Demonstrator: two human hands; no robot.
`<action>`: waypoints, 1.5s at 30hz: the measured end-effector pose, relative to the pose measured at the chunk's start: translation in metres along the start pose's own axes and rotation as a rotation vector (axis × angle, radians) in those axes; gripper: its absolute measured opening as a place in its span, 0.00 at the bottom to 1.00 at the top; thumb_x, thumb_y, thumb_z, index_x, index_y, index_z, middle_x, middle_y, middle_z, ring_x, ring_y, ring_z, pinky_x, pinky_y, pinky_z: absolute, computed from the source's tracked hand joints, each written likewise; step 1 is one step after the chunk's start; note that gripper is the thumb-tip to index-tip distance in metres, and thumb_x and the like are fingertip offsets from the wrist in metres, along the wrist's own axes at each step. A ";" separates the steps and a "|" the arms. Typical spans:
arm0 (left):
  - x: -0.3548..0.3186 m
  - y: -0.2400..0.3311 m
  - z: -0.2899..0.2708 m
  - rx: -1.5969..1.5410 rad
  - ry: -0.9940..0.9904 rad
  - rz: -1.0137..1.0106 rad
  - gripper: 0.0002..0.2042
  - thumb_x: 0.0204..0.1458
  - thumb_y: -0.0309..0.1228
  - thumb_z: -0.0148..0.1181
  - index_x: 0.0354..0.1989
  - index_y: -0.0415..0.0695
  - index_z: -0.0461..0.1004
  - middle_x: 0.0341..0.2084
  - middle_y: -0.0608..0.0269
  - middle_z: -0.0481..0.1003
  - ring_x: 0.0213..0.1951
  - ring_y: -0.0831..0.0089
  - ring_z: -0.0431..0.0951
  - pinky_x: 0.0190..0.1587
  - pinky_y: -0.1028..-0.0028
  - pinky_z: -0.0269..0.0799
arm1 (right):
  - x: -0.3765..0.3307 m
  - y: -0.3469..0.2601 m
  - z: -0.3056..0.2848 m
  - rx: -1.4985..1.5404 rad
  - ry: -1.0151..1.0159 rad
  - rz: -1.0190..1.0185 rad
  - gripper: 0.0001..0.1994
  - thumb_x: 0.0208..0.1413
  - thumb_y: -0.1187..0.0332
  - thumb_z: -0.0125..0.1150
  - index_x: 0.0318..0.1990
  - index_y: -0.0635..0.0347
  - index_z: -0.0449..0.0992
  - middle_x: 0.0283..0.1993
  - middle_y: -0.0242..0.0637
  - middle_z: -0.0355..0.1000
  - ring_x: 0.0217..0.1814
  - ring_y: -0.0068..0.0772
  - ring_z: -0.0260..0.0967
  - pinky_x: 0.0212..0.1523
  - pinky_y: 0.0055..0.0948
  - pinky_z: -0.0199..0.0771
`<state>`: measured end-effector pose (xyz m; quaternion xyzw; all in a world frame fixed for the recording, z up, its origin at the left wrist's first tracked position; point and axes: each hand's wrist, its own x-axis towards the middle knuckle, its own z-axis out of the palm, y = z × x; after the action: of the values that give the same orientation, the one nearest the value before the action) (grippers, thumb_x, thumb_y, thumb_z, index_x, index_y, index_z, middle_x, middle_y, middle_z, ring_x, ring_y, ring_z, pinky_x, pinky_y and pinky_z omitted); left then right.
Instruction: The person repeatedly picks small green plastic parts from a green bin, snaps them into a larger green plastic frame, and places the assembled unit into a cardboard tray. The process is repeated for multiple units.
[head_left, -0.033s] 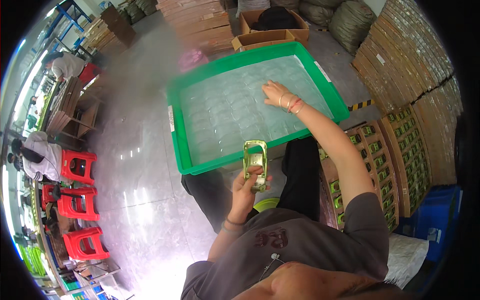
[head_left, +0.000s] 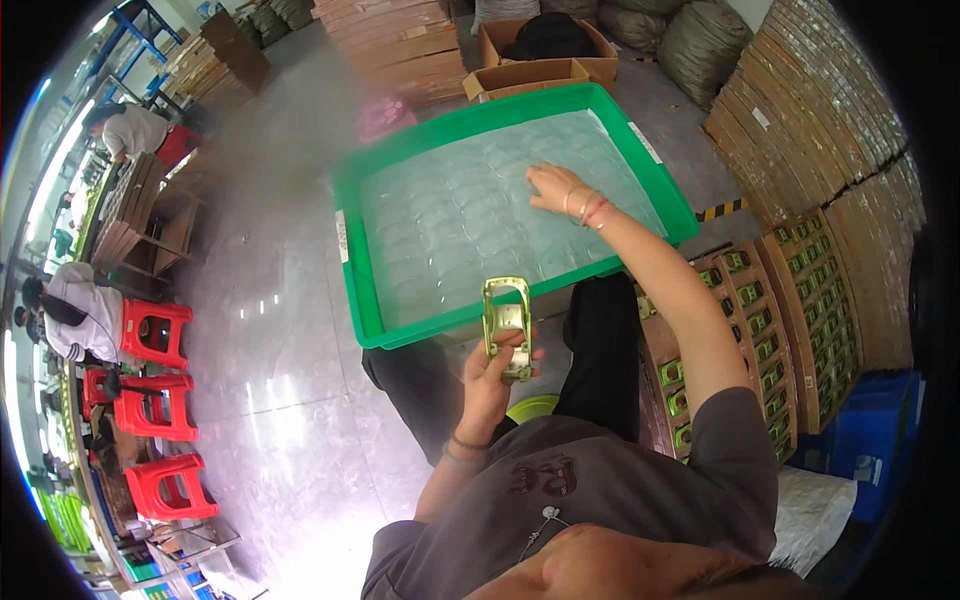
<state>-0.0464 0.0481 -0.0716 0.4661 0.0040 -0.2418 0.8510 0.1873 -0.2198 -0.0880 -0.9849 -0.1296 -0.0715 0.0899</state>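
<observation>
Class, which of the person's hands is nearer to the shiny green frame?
Left. The left hand grips the green frame at its near end; the right hand is farther off, over the green tray.

Open room lies above the left part of the green plastic tray [head_left: 362, 310]; the right forearm [head_left: 660, 262] crosses its right side, the green metal frame [head_left: 509, 317] its near edge.

We gripped a yellow-green metal frame [head_left: 508, 316] in the left hand [head_left: 487, 385], near the closest edge of the green plastic tray [head_left: 362, 290]. We positioned the right hand [head_left: 555, 190] at the clear bubbled sheet [head_left: 450, 220] inside; contact was indeterminable. Red plastic stools [head_left: 165, 408] stood to our left.
</observation>
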 end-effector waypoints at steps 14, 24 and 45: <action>0.031 0.013 0.028 -0.016 -0.026 0.124 0.24 0.65 0.46 0.37 0.63 0.42 0.55 0.49 0.53 0.71 0.42 0.63 0.77 0.38 0.67 0.77 | -0.140 -0.071 -0.096 1.503 0.348 0.376 0.09 0.60 0.67 0.58 0.39 0.65 0.76 0.26 0.27 0.68 0.18 0.15 0.57 0.18 0.18 0.58; 0.026 0.006 0.038 0.073 -0.017 0.152 0.32 0.63 0.56 0.29 0.65 0.42 0.52 0.49 0.51 0.68 0.43 0.63 0.77 0.38 0.67 0.78 | -0.164 -0.136 -0.129 0.364 0.714 -0.205 0.11 0.46 0.79 0.62 0.39 0.60 0.77 0.34 0.35 0.76 0.34 0.35 0.73 0.31 0.29 0.73; 0.026 -0.012 0.046 0.155 -0.105 0.138 0.33 0.63 0.55 0.28 0.66 0.39 0.51 0.47 0.52 0.67 0.41 0.65 0.77 0.36 0.69 0.78 | -0.155 -0.108 -0.093 0.442 0.397 -0.179 0.07 0.50 0.73 0.60 0.36 0.60 0.78 0.41 0.37 0.72 0.51 0.41 0.67 0.52 0.36 0.65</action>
<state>-0.0389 -0.0045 -0.0605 0.5163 -0.0912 -0.2063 0.8261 -0.0004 -0.1731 -0.0062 -0.8929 -0.2082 -0.2404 0.3187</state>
